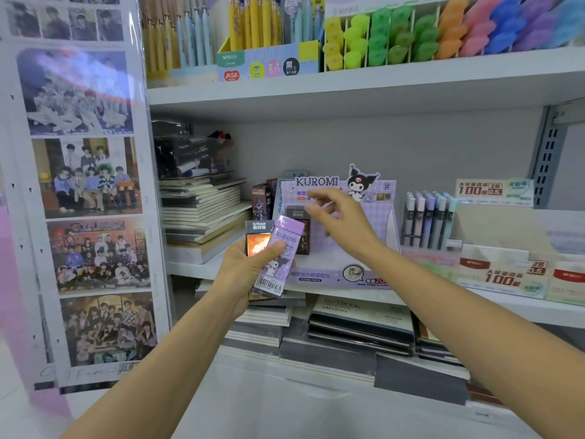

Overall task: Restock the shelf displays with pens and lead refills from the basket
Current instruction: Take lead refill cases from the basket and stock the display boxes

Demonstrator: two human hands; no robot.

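My left hand (pixel 243 270) grips a small stack of lead refill boxes: a purple Kuromi box (pixel 280 258) in front and an orange-and-black Ultraman box (pixel 258 237) behind it. They sit just left of the purple Kuromi display box (pixel 364 236) on the middle shelf. My right hand (pixel 338 217) reaches into that display with its fingers apart, next to a dark Ultraman box (pixel 296 213) standing inside; whether it touches that box I cannot tell. The basket is out of view.
More dark Ultraman boxes (pixel 261 201) stand left of the display. Pastel pens (pixel 427 220) and a 2B 0.5 refill display (pixel 503 267) sit to the right. Stacked notebooks (pixel 202 210) lie at left and on the shelf below. Photo posters (pixel 82 185) hang at far left.
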